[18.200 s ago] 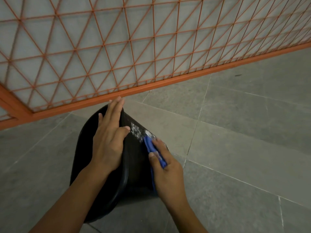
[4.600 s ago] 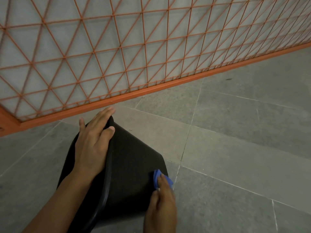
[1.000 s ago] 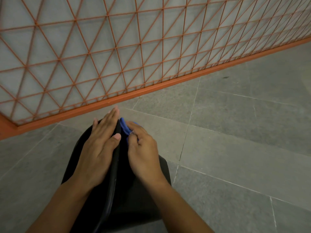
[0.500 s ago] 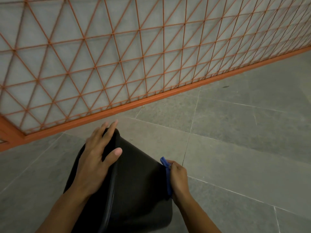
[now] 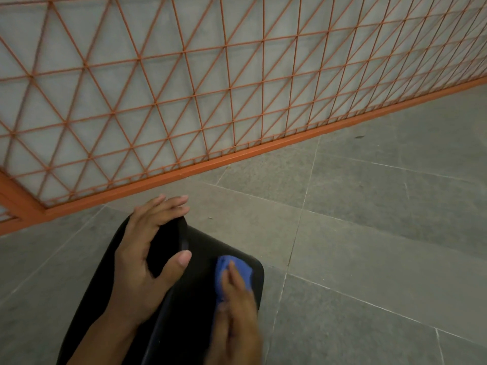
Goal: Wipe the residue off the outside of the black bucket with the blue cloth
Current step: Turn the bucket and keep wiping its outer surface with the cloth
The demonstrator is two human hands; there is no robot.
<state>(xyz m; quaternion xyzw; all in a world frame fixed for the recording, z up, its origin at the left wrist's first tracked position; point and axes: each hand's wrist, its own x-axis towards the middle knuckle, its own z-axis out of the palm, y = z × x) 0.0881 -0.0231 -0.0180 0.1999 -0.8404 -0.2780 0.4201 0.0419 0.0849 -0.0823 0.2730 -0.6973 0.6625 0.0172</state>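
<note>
1. One bucket (image 5: 200,299) is seen, black and lying tilted on the floor (image 5: 369,233).
2. One cloth (image 5: 232,270) is counted, blue and bunched.
3. Two hands are shown: a left hand (image 5: 142,264) and a right hand (image 5: 237,320).
4. One fence (image 5: 210,88) of orange mesh is seen behind.
5. Several grey floor tiles are visible; a full count cannot be made because they are cut off by the picture's edges.
</note>
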